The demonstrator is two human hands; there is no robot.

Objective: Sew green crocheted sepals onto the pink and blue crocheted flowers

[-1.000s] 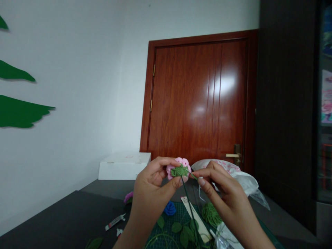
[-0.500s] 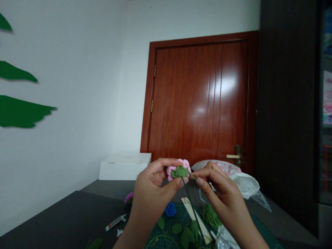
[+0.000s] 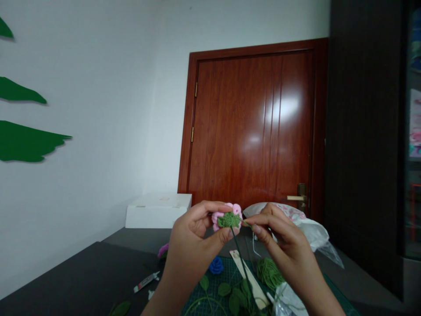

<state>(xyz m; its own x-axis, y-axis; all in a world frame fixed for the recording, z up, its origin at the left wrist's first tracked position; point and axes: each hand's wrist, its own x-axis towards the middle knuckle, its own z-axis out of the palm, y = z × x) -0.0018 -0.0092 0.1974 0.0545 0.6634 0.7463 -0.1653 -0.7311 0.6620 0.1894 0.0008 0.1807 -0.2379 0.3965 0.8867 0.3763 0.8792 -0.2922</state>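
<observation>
A pink crocheted flower (image 3: 226, 215) with a green calyx (image 3: 228, 220) is held above the counter (image 3: 85, 281), pinched closed between thumb and fingers of the left hand (image 3: 194, 239). A thin needle at the calyx's edge is gripped by the closed fingertips of the right hand (image 3: 283, 250). Below, a green cutting mat (image 3: 217, 285), a blue flower (image 3: 216, 265) and green yarn (image 3: 268, 272) are seen; behind, a white box (image 3: 158, 210) and a wooden door (image 3: 253, 127). Compared with half a second earlier, little is changed; the right hand is shifted slightly rightwards.
</observation>
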